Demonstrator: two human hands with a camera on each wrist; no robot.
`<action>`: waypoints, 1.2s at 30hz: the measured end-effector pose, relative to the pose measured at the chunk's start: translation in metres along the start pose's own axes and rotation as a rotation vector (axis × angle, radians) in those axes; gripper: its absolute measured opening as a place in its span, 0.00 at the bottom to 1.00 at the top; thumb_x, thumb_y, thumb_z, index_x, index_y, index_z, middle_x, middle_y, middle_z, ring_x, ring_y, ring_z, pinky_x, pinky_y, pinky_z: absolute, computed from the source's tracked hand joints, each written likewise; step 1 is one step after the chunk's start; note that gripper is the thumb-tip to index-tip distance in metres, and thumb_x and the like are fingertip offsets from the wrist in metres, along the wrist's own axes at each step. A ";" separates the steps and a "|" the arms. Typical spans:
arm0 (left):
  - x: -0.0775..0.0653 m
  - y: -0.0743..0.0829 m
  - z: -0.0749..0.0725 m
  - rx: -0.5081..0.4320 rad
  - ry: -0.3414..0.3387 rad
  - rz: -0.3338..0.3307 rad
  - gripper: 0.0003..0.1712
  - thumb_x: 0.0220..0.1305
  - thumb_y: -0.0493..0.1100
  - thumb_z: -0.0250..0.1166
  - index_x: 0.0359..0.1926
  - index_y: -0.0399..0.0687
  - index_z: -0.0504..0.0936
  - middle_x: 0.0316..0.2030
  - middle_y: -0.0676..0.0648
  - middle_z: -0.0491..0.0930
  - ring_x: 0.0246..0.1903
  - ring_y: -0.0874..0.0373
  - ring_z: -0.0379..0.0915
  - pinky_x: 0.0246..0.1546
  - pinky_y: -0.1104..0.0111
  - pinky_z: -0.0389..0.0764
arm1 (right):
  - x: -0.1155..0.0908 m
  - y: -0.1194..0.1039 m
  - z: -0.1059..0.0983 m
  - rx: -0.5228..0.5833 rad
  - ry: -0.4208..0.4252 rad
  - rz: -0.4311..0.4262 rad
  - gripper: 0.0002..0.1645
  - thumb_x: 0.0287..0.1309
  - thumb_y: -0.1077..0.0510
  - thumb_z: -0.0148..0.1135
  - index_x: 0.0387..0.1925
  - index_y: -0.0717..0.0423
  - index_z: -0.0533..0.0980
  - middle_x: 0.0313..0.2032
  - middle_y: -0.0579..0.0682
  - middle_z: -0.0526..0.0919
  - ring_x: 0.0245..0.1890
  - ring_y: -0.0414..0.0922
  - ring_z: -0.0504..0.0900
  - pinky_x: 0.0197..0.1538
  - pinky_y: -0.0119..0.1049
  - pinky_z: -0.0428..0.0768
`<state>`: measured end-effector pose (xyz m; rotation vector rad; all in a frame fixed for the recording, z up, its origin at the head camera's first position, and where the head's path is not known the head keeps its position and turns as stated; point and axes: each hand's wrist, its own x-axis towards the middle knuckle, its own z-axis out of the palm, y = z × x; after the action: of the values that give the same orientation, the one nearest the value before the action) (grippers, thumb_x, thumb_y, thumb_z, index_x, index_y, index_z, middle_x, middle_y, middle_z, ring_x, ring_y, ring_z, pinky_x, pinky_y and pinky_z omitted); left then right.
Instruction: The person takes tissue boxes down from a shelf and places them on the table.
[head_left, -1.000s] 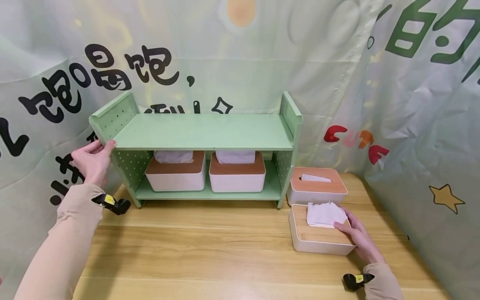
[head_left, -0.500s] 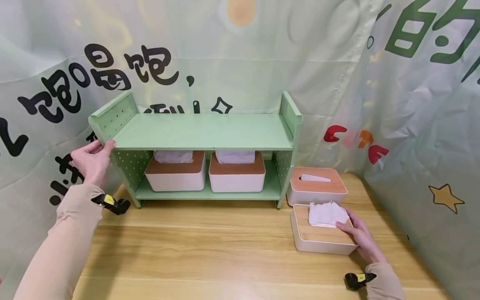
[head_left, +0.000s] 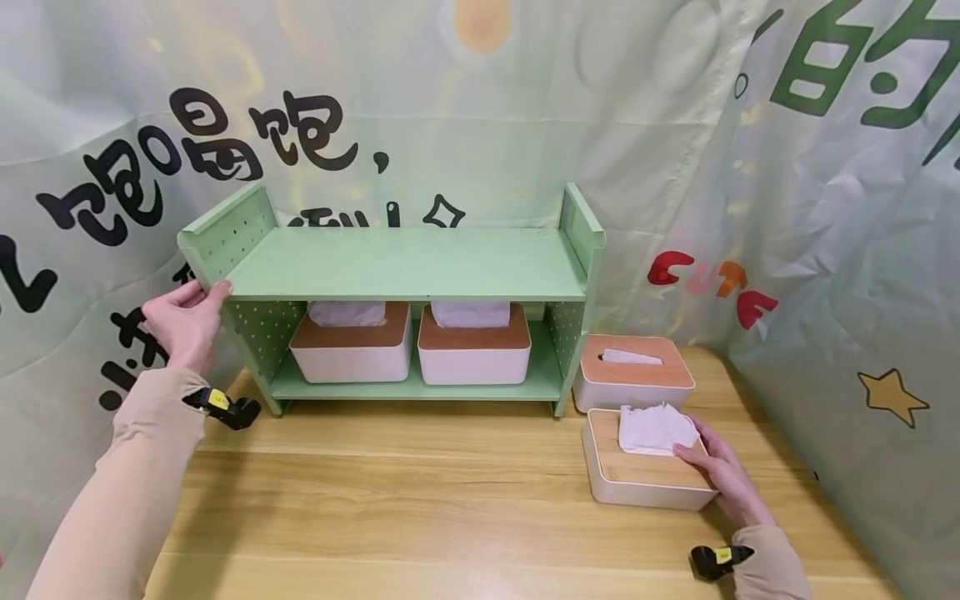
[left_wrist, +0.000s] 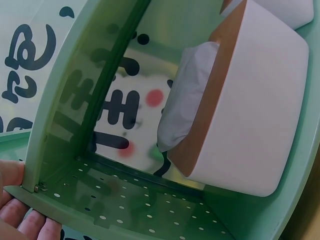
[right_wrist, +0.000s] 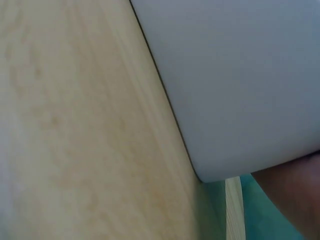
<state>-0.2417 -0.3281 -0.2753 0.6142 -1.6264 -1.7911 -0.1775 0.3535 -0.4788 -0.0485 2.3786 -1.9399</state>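
My left hand grips the left side panel of a green two-tier shelf. The left wrist view has the thumb on one face of the panel's edge and the fingers on the other. On the wooden table at the right, my right hand holds a white tissue box with a light wood lid. Its thumb lies on the lid beside the protruding tissue, and the other fingers are mostly hidden behind the right side. The right wrist view shows the box's white wall resting on the table.
Two more tissue boxes stand side by side on the shelf's lower tier. Another tissue box sits behind the held one, close to the shelf's right side. Printed fabric hangs behind and at both sides of the table.
My right hand has shifted slightly to the right together with the tissue box. The left hand and the shelf stay practically where they were.
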 end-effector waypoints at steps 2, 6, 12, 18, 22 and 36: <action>0.000 0.000 0.000 0.006 -0.001 0.004 0.26 0.57 0.37 0.74 0.58 0.42 0.82 0.15 0.70 0.80 0.21 0.77 0.78 0.26 0.88 0.77 | 0.000 0.000 0.000 0.001 -0.002 0.001 0.44 0.73 0.60 0.53 0.76 0.71 0.41 0.58 0.28 0.61 0.50 0.15 0.64 0.51 0.11 0.64; -0.001 0.000 -0.001 0.014 -0.005 0.008 0.26 0.57 0.38 0.73 0.58 0.42 0.82 0.14 0.70 0.80 0.20 0.77 0.78 0.25 0.88 0.77 | 0.000 0.000 0.000 0.001 -0.005 0.012 0.44 0.73 0.60 0.53 0.77 0.70 0.40 0.64 0.39 0.61 0.50 0.14 0.64 0.50 0.11 0.65; -0.001 0.000 0.000 0.004 -0.004 0.011 0.25 0.57 0.37 0.73 0.57 0.42 0.83 0.15 0.70 0.80 0.20 0.77 0.78 0.24 0.87 0.77 | 0.000 0.001 0.000 0.000 -0.006 0.025 0.46 0.73 0.59 0.53 0.78 0.69 0.39 0.72 0.55 0.53 0.49 0.13 0.63 0.51 0.10 0.64; -0.001 0.000 0.000 -0.011 -0.007 0.011 0.25 0.57 0.37 0.73 0.57 0.42 0.83 0.15 0.69 0.81 0.20 0.76 0.79 0.25 0.87 0.78 | 0.000 0.001 0.000 0.014 -0.004 0.012 0.45 0.73 0.60 0.53 0.77 0.70 0.40 0.66 0.40 0.60 0.50 0.14 0.63 0.51 0.10 0.64; 0.000 0.000 0.000 -0.023 -0.008 0.003 0.25 0.56 0.36 0.74 0.57 0.42 0.83 0.15 0.69 0.81 0.21 0.76 0.79 0.26 0.86 0.79 | 0.000 0.002 -0.001 0.025 -0.009 -0.007 0.44 0.73 0.61 0.52 0.76 0.72 0.40 0.60 0.29 0.61 0.50 0.14 0.64 0.50 0.10 0.65; -0.001 0.001 0.000 -0.003 -0.001 -0.003 0.26 0.56 0.37 0.74 0.57 0.42 0.82 0.15 0.70 0.80 0.21 0.76 0.78 0.26 0.87 0.77 | 0.000 0.001 -0.001 0.016 -0.015 -0.031 0.45 0.73 0.59 0.53 0.77 0.72 0.40 0.66 0.35 0.60 0.51 0.14 0.64 0.52 0.10 0.64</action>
<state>-0.2413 -0.3275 -0.2748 0.6145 -1.6247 -1.7957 -0.1773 0.3545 -0.4794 -0.0990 2.3658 -1.9647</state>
